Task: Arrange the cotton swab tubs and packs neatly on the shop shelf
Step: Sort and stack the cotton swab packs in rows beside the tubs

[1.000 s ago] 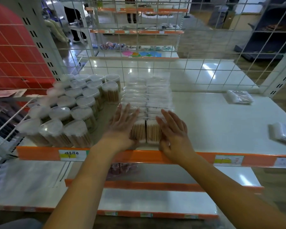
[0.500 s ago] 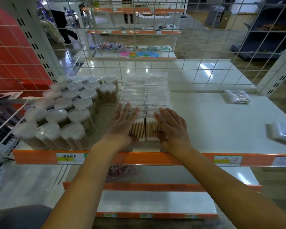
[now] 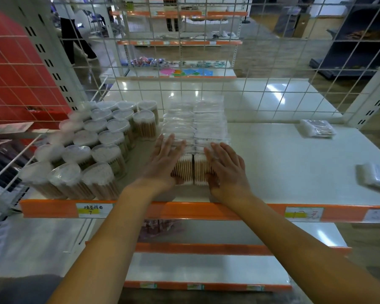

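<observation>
Nearby, tubs (image 3: 92,148) beside packs (image 3: 194,126)

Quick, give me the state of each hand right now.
Left hand: open, fingers straight, pressing on the left row of swab packs.
Right hand: open, fingers straight, pressing on the right row of swab packs.

Left hand (image 3: 162,161) and right hand (image 3: 225,166) slid slightly forward over the swab packs (image 3: 194,128), pressing them rearward.
</observation>
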The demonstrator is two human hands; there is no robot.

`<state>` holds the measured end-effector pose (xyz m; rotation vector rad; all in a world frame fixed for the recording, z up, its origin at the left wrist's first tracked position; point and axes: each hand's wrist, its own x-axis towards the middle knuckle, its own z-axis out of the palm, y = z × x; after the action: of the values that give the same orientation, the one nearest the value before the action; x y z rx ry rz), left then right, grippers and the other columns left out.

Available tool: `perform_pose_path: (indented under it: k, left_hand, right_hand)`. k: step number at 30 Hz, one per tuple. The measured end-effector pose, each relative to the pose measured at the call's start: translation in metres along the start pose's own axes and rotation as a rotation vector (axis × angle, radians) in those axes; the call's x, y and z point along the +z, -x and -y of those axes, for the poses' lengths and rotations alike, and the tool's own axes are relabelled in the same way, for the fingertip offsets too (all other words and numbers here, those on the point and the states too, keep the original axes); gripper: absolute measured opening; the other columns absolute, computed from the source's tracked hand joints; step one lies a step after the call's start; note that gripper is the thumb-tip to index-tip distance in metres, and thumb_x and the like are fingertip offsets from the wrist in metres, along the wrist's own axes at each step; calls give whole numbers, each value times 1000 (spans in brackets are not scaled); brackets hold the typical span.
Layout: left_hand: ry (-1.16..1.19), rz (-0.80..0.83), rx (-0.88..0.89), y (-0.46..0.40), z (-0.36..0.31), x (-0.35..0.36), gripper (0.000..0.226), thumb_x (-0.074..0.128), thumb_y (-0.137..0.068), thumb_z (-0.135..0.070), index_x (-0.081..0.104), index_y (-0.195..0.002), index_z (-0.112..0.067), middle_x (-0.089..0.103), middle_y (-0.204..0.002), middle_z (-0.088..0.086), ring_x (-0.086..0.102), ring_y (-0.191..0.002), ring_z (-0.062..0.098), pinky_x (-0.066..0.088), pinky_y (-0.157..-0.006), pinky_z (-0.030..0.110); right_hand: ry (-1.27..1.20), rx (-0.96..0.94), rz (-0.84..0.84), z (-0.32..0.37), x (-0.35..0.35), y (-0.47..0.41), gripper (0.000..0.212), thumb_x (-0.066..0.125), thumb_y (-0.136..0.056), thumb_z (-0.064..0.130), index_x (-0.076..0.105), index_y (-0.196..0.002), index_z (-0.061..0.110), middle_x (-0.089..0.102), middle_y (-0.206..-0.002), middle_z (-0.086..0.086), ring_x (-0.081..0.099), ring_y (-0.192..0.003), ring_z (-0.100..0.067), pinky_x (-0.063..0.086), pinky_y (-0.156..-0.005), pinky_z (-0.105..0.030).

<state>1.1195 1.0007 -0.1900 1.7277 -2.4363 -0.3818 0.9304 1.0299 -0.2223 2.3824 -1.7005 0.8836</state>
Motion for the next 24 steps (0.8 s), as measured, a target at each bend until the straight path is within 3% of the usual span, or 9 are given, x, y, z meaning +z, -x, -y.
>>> perform_pose_path:
  k: [4, 6, 10, 16, 20, 24]
  left_hand:
    - [-28, 28, -12, 3, -5, -5, 106, 70, -81, -27, -15, -144, -36, -28, -151, -7, -30, -137, 19, -7, -112, 38]
    - [-39, 38, -20, 6, -7, -9, 107, 70, -81, -26, -16, -143, -35, -28, -151, -7, -30, -138, 20, -4, -114, 40]
    - [-68, 40, -31, 12, -11, -13, 106, 68, -82, -32, -18, -143, -36, -28, -151, -7, -30, -138, 20, -7, -113, 41]
    - [-74, 12, -34, 18, -17, -17, 100, 64, -83, -43, -16, -145, -35, -29, -151, -6, -31, -137, 18, -14, -111, 43]
    - [-89, 10, -42, 21, -21, -18, 97, 61, -85, -43, -16, -145, -34, -30, -151, -6, -33, -136, 17, -16, -110, 43]
    - [-91, 8, -43, 22, -26, -21, 93, 58, -87, -40, -15, -145, -35, -31, -151, -7, -35, -135, 15, -17, -110, 42]
  right_hand:
    - [31, 9, 33, 1, -1, 2, 67, 55, -74, 27, 33, -136, 18, 46, -139, -16, 26, -133, -30, 26, -103, -48]
    - [5, 39, 88, 3, -5, 2, 67, 49, -78, 29, 32, -142, 17, 35, -147, -13, 21, -139, -30, 15, -109, -51]
    - [-17, 73, 222, 8, -15, 3, 70, 32, -82, 39, 17, -148, 22, 9, -157, -3, -4, -144, -21, -9, -113, -43]
    - [20, 55, 286, 9, -23, 4, 66, 35, -90, 42, 11, -149, 23, 3, -157, -2, -10, -143, -20, -13, -112, -42]
    - [-1, 45, 249, 9, -25, 4, 82, 11, -74, 56, 16, -148, 22, 8, -156, -4, -4, -144, -22, -11, -112, -43]
    - [11, 36, 257, 10, -28, 4, 79, 15, -76, 57, 14, -148, 24, 6, -156, -3, -7, -143, -21, -14, -111, -41]
